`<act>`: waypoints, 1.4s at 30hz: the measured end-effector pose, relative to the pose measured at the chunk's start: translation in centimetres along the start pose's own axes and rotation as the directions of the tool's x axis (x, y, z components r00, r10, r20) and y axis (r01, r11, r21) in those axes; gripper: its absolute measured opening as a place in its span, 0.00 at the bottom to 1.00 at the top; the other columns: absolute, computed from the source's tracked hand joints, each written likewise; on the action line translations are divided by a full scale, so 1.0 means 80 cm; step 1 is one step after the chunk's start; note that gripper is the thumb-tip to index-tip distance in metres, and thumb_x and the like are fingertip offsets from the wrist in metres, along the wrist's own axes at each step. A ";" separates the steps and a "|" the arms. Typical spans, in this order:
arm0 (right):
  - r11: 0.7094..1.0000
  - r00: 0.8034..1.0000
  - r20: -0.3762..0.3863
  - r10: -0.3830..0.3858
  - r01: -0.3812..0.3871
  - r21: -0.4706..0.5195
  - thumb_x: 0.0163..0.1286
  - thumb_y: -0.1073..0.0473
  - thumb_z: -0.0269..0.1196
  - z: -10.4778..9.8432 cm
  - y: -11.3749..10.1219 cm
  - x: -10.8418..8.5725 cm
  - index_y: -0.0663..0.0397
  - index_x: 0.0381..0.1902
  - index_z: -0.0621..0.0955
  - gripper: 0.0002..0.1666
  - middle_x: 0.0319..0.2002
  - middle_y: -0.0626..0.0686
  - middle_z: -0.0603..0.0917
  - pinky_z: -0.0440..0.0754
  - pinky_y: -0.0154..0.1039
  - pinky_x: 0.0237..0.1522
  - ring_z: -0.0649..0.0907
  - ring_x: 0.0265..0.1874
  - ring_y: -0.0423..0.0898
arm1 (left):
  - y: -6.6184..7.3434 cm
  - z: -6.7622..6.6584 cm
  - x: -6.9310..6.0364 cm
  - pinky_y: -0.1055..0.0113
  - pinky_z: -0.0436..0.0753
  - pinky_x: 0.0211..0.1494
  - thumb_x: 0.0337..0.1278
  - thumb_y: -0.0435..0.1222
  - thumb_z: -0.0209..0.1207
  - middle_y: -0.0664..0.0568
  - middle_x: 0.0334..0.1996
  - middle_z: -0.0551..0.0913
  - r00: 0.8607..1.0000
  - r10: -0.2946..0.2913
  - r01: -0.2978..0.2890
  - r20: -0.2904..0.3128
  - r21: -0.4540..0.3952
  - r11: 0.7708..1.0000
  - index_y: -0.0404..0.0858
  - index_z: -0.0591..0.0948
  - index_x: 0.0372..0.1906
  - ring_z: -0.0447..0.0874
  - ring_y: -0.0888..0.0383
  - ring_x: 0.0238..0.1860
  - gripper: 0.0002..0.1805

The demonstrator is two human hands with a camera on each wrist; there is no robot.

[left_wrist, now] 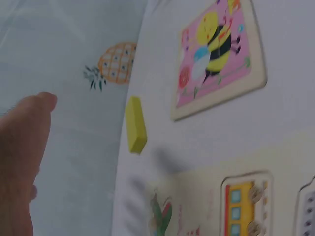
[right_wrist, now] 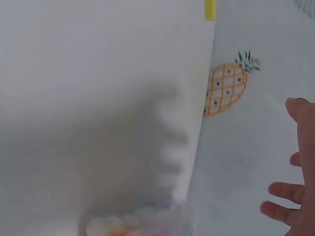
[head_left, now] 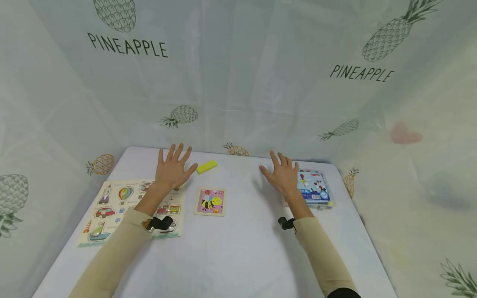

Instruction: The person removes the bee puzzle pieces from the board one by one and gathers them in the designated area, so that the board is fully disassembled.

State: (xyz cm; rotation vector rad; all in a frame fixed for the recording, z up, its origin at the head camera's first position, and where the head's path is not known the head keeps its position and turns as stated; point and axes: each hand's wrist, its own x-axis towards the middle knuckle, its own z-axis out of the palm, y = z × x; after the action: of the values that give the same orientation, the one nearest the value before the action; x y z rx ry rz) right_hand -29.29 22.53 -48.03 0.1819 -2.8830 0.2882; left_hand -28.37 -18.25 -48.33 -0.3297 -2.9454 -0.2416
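My left hand (head_left: pixel 171 169) is held over the table with its fingers spread and nothing in it. Beneath that hand and forearm lies a wooden puzzle board (head_left: pixel 123 207) with vehicle and balloon pictures, partly hidden by the arm. Just right of the left fingers is a yellow block (head_left: pixel 206 167), also seen in the left wrist view (left_wrist: pixel 136 125). A small square bee puzzle (head_left: pixel 210 202) lies flat nearer the middle. Over on the right, my right hand (head_left: pixel 282 174) hovers with fingers apart, holding nothing. Beside it sits a clear plastic box (head_left: pixel 313 188) with a blue printed label, partly covered by the hand and wrist.
The white table (head_left: pixel 238 256) ends at the back against a hanging curtain (head_left: pixel 238 82) printed with pineapples. More of the curtain hangs along both sides. Each wrist carries a small black camera (head_left: pixel 161 223).
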 end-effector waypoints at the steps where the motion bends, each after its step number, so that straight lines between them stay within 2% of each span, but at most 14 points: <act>1: 1.000 1.000 0.002 -0.004 0.004 0.028 0.69 0.24 0.50 0.001 -0.004 -0.003 0.41 0.80 0.59 0.49 0.73 0.61 0.66 0.57 0.74 0.66 0.66 0.71 0.64 | 0.004 0.001 -0.003 0.34 0.30 0.75 0.70 0.67 0.37 0.44 0.81 0.47 1.000 0.007 -0.007 0.010 -0.012 1.000 0.51 0.50 0.82 0.36 0.41 0.81 0.43; 3: 0.997 1.000 0.005 -0.011 0.010 0.083 0.69 0.25 0.52 0.006 -0.013 -0.008 0.42 0.78 0.62 0.48 0.69 0.61 0.71 0.65 0.70 0.62 0.71 0.66 0.64 | 0.013 0.003 -0.009 0.34 0.33 0.75 0.71 0.67 0.39 0.44 0.81 0.48 0.999 0.027 -0.026 0.023 -0.038 0.999 0.50 0.51 0.82 0.39 0.41 0.81 0.43; 6: 0.983 1.000 0.016 -0.024 0.021 0.182 0.69 0.27 0.56 0.016 -0.028 -0.019 0.43 0.75 0.67 0.45 0.64 0.60 0.76 0.71 0.65 0.58 0.75 0.61 0.61 | 0.026 0.009 -0.022 0.33 0.39 0.76 0.70 0.65 0.44 0.43 0.80 0.52 0.998 0.057 -0.054 0.037 -0.067 0.996 0.48 0.54 0.81 0.45 0.40 0.80 0.43; 8: 0.960 0.999 0.035 -0.037 0.026 0.280 0.70 0.31 0.58 0.024 -0.039 -0.026 0.45 0.73 0.71 0.41 0.60 0.59 0.78 0.76 0.60 0.54 0.78 0.56 0.58 | 0.034 0.015 -0.032 0.33 0.44 0.75 0.69 0.63 0.49 0.43 0.78 0.57 0.996 0.078 -0.073 0.053 -0.089 0.993 0.46 0.58 0.80 0.50 0.39 0.79 0.43; 10: 0.915 0.997 0.059 -0.059 0.030 0.403 0.71 0.36 0.61 0.033 -0.051 -0.033 0.48 0.70 0.75 0.37 0.55 0.59 0.81 0.79 0.55 0.50 0.80 0.52 0.57 | 0.042 0.023 -0.042 0.34 0.51 0.75 0.66 0.62 0.53 0.42 0.76 0.62 0.993 0.101 -0.094 0.065 -0.101 0.990 0.45 0.62 0.78 0.56 0.39 0.77 0.43; 13: 0.830 0.990 0.103 -0.095 0.022 0.558 0.71 0.44 0.65 0.048 -0.071 -0.046 0.52 0.64 0.80 0.29 0.50 0.58 0.83 0.81 0.47 0.42 0.82 0.45 0.53 | 0.052 0.041 -0.057 0.36 0.60 0.72 0.63 0.61 0.58 0.42 0.73 0.68 0.987 0.136 -0.124 0.080 -0.138 0.983 0.44 0.67 0.76 0.64 0.39 0.73 0.42; 15: 0.796 0.985 0.124 -0.124 0.024 0.604 0.70 0.47 0.66 0.058 -0.084 -0.054 0.53 0.60 0.82 0.25 0.48 0.58 0.84 0.81 0.44 0.40 0.82 0.43 0.51 | 0.058 0.053 -0.065 0.36 0.64 0.70 0.61 0.61 0.61 0.43 0.71 0.71 0.985 0.151 -0.137 0.077 -0.166 0.977 0.44 0.70 0.74 0.68 0.40 0.71 0.41; 17: 0.779 0.978 0.147 -0.147 0.023 0.626 0.70 0.49 0.67 0.068 -0.097 -0.061 0.53 0.58 0.83 0.23 0.46 0.56 0.84 0.80 0.41 0.38 0.81 0.41 0.48 | 0.066 0.062 -0.072 0.37 0.65 0.69 0.59 0.60 0.63 0.43 0.71 0.72 0.985 0.155 -0.136 0.076 -0.211 0.968 0.44 0.72 0.73 0.68 0.41 0.71 0.41; 22: 0.788 0.964 0.203 -0.169 0.008 0.616 0.69 0.49 0.67 0.091 -0.119 -0.070 0.52 0.55 0.85 0.20 0.43 0.52 0.83 0.78 0.36 0.35 0.79 0.36 0.43 | 0.082 0.079 -0.080 0.37 0.66 0.67 0.56 0.61 0.65 0.44 0.69 0.73 0.988 0.137 -0.115 0.072 -0.255 0.960 0.44 0.75 0.70 0.69 0.42 0.70 0.40; 26: 0.826 0.964 0.200 -0.173 0.032 0.562 0.67 0.49 0.69 0.103 -0.130 -0.073 0.50 0.52 0.86 0.19 0.42 0.51 0.84 0.77 0.39 0.38 0.79 0.36 0.43 | 0.088 0.090 -0.083 0.37 0.68 0.65 0.57 0.61 0.65 0.45 0.67 0.75 0.992 0.112 -0.093 0.063 -0.252 0.963 0.44 0.77 0.68 0.69 0.43 0.69 0.39; 33: 0.890 0.970 0.204 -0.134 0.027 0.455 0.67 0.46 0.69 0.111 -0.144 -0.073 0.45 0.52 0.87 0.18 0.44 0.50 0.84 0.75 0.52 0.47 0.79 0.44 0.48 | 0.092 0.098 -0.084 0.38 0.70 0.62 0.55 0.60 0.67 0.45 0.63 0.76 0.998 0.070 -0.067 0.003 -0.245 0.967 0.43 0.80 0.64 0.70 0.42 0.66 0.36; 38: 0.917 0.974 0.198 -0.112 0.025 0.399 0.67 0.45 0.68 0.114 -0.150 -0.072 0.44 0.51 0.87 0.18 0.43 0.50 0.83 0.74 0.51 0.46 0.79 0.44 0.48 | 0.095 0.105 -0.082 0.38 0.69 0.60 0.55 0.58 0.68 0.45 0.61 0.77 0.999 0.029 -0.036 -0.034 -0.245 0.969 0.44 0.82 0.60 0.71 0.41 0.64 0.33; 42: 0.930 0.976 0.192 -0.104 0.026 0.367 0.67 0.44 0.68 0.116 -0.153 -0.071 0.42 0.50 0.87 0.17 0.42 0.49 0.83 0.73 0.49 0.44 0.78 0.43 0.47 | 0.097 0.108 -0.079 0.38 0.69 0.61 0.54 0.59 0.68 0.45 0.60 0.77 1.000 -0.009 0.002 -0.028 -0.264 0.964 0.44 0.83 0.58 0.70 0.41 0.63 0.32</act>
State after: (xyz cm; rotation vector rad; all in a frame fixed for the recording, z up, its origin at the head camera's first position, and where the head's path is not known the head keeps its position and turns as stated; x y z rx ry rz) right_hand -24.07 9.26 -56.06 0.3940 -2.9912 0.8386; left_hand -21.81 -10.50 -56.79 -0.3489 -2.8867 -0.6381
